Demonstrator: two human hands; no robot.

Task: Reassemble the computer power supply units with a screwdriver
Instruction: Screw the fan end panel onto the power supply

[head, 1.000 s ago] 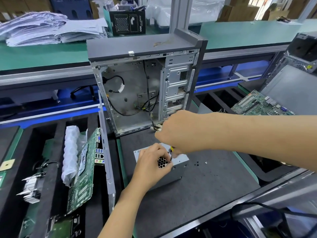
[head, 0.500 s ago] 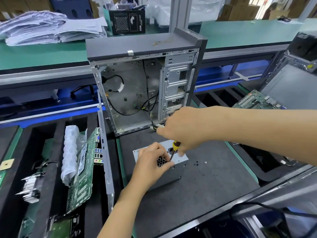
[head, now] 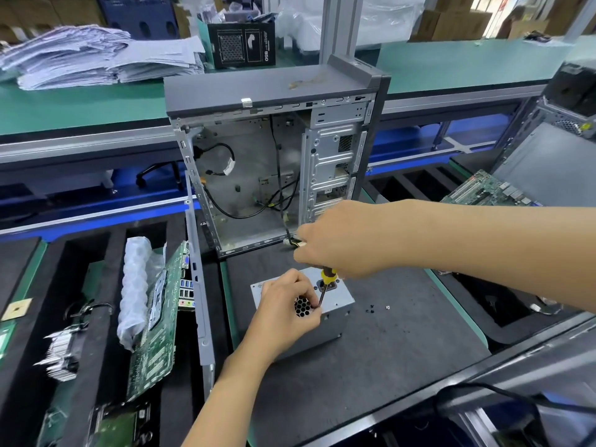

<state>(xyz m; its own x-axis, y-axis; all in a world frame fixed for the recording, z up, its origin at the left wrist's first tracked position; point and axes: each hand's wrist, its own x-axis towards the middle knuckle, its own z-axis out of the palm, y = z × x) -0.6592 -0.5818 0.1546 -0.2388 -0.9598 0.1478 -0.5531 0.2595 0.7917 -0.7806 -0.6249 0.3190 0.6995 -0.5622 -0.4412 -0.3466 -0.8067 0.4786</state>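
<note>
A grey metal power supply unit (head: 335, 303) lies on the dark mat in front of me, its honeycomb vent facing up. My left hand (head: 287, 312) rests on its top over the vent, fingers pinched by the screwdriver tip. My right hand (head: 338, 240) grips a screwdriver (head: 325, 280) with a yellow and black handle, its shaft pointing down at the unit's top next to my left fingers. A few small loose screws (head: 377, 308) lie on the mat to the right of the unit.
An open computer case (head: 271, 162) with loose cables stands just behind the unit. A detached side panel (head: 196, 285) and a motherboard (head: 158, 321) stand in foam slots on the left. Another motherboard (head: 483, 188) and a second case (head: 567, 124) sit at right.
My right hand has lifted slightly and moved right, so more of the screwdriver's yellow handle shows. My left hand stays on the unit.
</note>
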